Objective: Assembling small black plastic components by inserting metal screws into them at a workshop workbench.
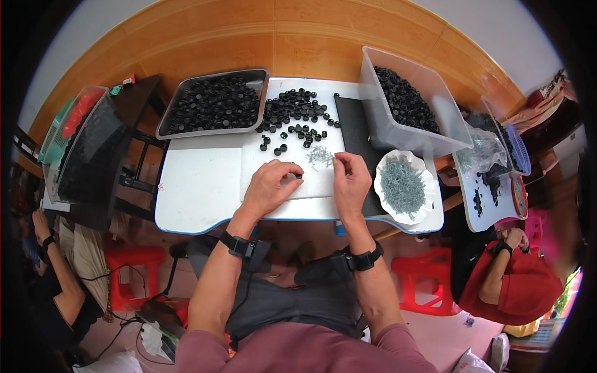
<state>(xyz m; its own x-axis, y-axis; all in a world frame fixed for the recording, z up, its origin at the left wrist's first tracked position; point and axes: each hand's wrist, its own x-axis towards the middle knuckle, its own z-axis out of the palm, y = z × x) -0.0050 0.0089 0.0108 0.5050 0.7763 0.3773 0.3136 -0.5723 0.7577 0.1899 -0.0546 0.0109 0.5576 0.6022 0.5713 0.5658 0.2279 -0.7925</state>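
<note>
Close to the table's near edge, my left hand is closed, its thumb and index finger pinching a small round black cap. To its right, my right hand has thumb and fingertips pressed together beside a small heap of pale thin pins; whatever is in that pinch is too small to make out. Beyond both hands, loose black caps lie scattered over a white board. Right of my right hand, a white scalloped dish holds many greyish-green pins.
A metal tray full of black caps stands at the table's back left. A clear plastic bin of black parts sits back right, on a dark mat. Co-workers sit at both sides, near red stools.
</note>
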